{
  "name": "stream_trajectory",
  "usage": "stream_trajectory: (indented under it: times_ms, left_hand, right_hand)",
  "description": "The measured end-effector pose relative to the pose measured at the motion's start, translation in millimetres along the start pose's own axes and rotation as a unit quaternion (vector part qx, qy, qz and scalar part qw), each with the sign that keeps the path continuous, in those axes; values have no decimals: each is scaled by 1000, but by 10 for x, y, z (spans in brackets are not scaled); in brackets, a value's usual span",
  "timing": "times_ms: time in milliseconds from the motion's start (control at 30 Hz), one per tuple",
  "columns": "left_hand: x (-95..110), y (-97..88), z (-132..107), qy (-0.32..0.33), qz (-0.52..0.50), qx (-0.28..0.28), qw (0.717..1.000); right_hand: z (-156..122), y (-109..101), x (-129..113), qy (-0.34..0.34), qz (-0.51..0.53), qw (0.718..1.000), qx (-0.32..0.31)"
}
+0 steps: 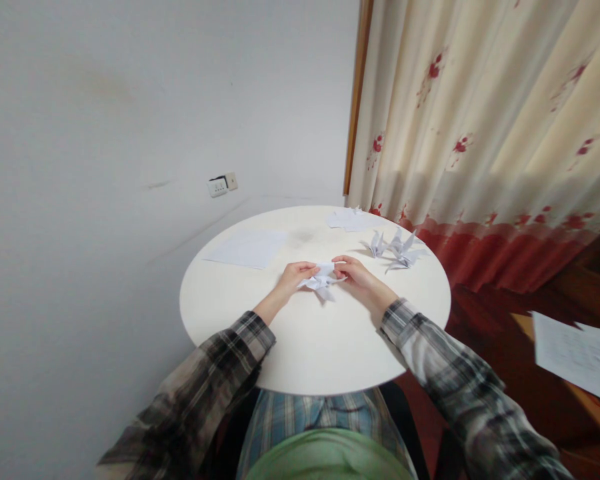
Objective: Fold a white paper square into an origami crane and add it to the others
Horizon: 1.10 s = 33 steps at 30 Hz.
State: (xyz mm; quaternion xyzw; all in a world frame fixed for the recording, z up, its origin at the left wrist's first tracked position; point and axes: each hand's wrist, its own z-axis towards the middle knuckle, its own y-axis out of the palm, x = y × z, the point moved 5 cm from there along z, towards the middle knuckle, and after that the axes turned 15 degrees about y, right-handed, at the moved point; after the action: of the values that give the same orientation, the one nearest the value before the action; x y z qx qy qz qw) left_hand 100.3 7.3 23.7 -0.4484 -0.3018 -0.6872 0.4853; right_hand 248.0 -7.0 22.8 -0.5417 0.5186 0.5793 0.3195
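A small, partly folded piece of white paper sits just above the middle of a round white table. My left hand pinches its left side with the fingers closed. My right hand pinches its right side, fingers closed too. Both forearms wear plaid sleeves and rest over the table top.
Several folded paper cranes stand at the table's right, behind my right hand. A flat white sheet lies at the back left, more paper at the far edge. A floral curtain hangs to the right; loose papers lie on a low wooden surface.
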Motion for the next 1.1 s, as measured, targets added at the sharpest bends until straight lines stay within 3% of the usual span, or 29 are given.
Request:
stream_trajectory:
  times_ms: [133,300,467,567,800,1100]
  left_hand:
    - [-8,-9,-18,-6,10,5,1000]
    - [-11,3,-30,-9,0,-1,1000]
    - [-34,-38,21,51,28,12,998]
    - [-61,-49,34,62,36,16,997]
    - [-33,21,-24,10,-9,-40,999]
    - [-7,-19,-50,-5,-54,5,999]
  right_hand:
    - [17,42,55,30,42,996,-79]
    - [50,48,108,80,84,984,-132]
    - [29,70,128,122,86,977,-153]
    - [10,72,135,130,53,979,-150]
    - [10,36,120,117,-6,988,-102]
    - [-40,48,31,40,6,998,-52]
